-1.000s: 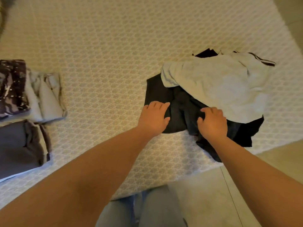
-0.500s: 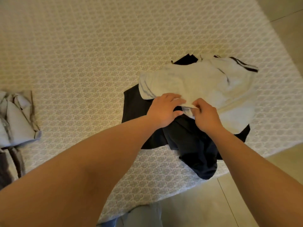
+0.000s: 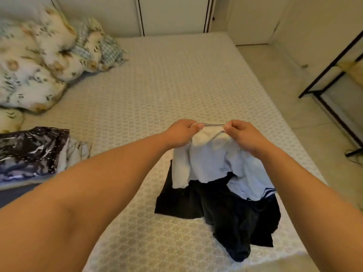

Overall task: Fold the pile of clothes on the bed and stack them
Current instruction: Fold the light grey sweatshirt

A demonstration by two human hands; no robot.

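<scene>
White garment hangs lengthwise downward from its top hem. Left hand and right hand each pinch that hem above dark clothes.

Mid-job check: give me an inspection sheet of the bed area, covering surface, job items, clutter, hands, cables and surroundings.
Surface: patterned bed cover, flat.
Job's things: pale shirt lifted by its top edge, lower part draped over the dark clothes heaped at the bed's near edge; folded stack at left, dark patterned piece on top.
Clutter: floral pillows bunched at far left.
Hands: left hand and right hand each pinch the shirt's edge.
Cables: a dark cable on the floor at right.
Surroundings: black metal rack at right; closet doors beyond the bed.
</scene>
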